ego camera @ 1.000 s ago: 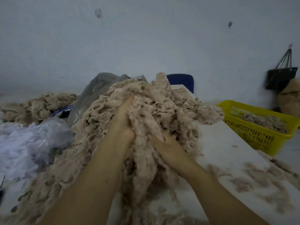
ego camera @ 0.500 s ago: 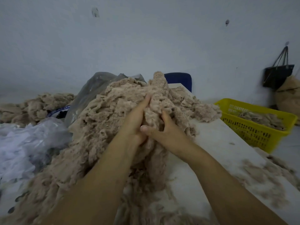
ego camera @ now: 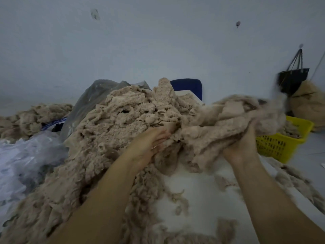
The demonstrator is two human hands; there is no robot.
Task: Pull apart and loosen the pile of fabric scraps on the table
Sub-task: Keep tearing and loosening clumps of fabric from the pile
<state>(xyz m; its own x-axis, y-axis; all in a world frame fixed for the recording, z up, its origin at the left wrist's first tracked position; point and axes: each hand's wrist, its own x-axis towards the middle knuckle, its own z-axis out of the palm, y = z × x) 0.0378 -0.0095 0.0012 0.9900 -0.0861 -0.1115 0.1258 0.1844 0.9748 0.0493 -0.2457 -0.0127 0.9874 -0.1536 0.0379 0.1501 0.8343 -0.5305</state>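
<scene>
– So, where are your fingers?
– My left hand lies flat, its fingers straight, pressing the pile down. My right hand grips a clump, fingers curled into it, out to the right.
– That's new?
– Yes. Half a second ago both hands met at the front of the pile. Since then the right has dragged the clump away, though it still trails back to the heap.
– Good for the task?
– I'd judge one chunk is nearly freed. Most of the pile still sits packed, left of centre on the desk.
– And around it?
– Loose tufts lie on the white desk. A yellow basket past its right edge holds more scraps. A grey sack stands behind the pile and white plastic lies at left. A blue chair is at the back, and a black bag hangs on the pale wall.
</scene>
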